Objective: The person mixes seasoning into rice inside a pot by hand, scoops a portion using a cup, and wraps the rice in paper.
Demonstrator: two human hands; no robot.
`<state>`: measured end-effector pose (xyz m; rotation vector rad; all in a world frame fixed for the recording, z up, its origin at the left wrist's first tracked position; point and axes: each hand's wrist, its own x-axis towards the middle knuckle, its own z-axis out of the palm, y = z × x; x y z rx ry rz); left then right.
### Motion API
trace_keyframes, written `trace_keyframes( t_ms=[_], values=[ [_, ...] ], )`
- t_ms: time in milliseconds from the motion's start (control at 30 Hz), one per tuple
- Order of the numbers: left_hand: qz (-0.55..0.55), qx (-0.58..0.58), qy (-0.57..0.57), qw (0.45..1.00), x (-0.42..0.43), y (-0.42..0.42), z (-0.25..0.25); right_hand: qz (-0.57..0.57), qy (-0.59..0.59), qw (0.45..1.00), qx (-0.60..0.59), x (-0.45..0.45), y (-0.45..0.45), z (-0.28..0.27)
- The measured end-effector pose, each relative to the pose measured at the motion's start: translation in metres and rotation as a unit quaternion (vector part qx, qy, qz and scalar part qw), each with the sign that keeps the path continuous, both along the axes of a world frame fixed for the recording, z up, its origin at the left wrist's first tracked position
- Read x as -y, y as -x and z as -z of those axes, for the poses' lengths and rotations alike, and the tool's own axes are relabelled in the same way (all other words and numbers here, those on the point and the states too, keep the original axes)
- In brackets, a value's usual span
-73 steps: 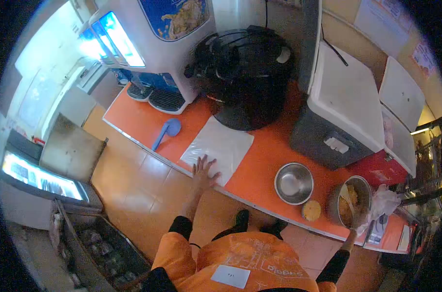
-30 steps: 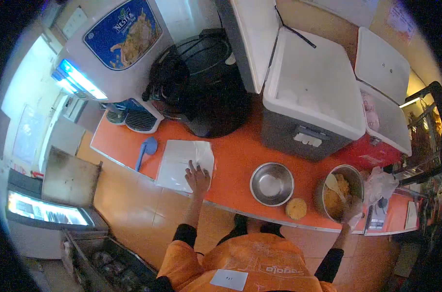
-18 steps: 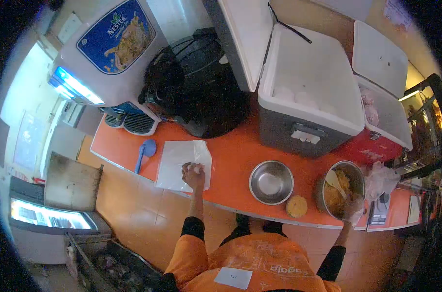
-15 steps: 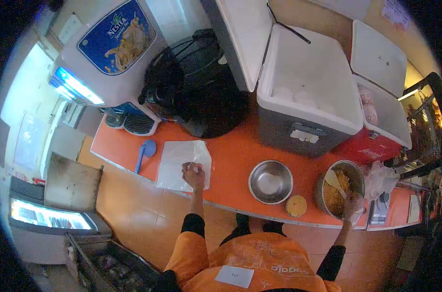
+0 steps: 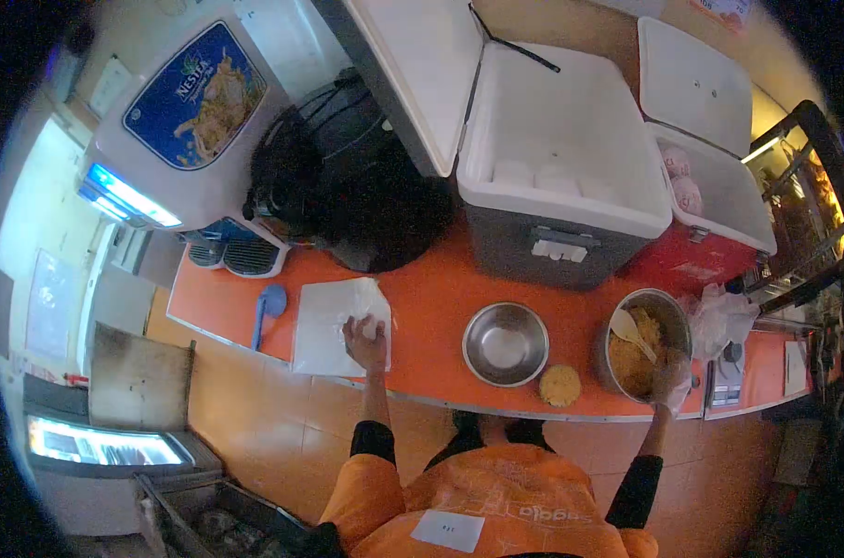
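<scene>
My left hand (image 5: 365, 346) rests on a stack of thin white plastic sheets (image 5: 322, 325), its fingers apart. In a clear plastic glove, my right hand (image 5: 672, 383) is at the near right rim of a metal pot (image 5: 607, 358) of yellowish rice (image 5: 632, 370). A pale rice paddle (image 5: 626, 328) lies across the rice, its handle running to the gloved hand, whose fingers are partly hidden. A round portion (image 5: 560, 386) of similar yellowish food sits left of the pot, beside a steel bowl (image 5: 505, 344).
A blue scoop (image 5: 271, 302) lies left of the sheets. Behind stand a drink dispenser (image 5: 199, 102), a black-covered bulk (image 5: 375, 205), a large open cooler (image 5: 552, 232) and a red cooler (image 5: 678, 263). Right of the pot are a clear plastic bag (image 5: 725, 321) and a scale (image 5: 725, 381).
The fingers of my left hand have spread on the sheets, from a more gathered pose. My right hand and the paddle stay at the pot. The camera view has shifted slightly.
</scene>
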<state>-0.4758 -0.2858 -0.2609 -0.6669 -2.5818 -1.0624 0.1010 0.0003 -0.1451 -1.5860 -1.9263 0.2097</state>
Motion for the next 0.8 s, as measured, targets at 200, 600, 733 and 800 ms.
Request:
trace_keyframes(
  t_ms=[200, 600, 733, 800],
  values=[
    [-0.026, 0.066, -0.141, 0.988, -0.007, 0.009, 0.008, -0.018, 0.014, 0.998, 0.052, 0.006, 0.012, -0.026],
    [0.044, -0.079, 0.000, 0.996, -0.012, 0.013, -0.021, -0.007, 0.048, 0.998, 0.029, 0.001, 0.004, -0.013],
    [0.167, -0.152, -0.036, 0.973, -0.003, 0.021, -0.020, 0.017, 0.058, 0.989, 0.135, 0.002, 0.015, -0.026],
    [0.146, -0.129, -0.039, 0.980, -0.005, 0.007, -0.021, 0.020, 0.012, 0.993, 0.115, 0.001, 0.013, -0.019]
  ],
)
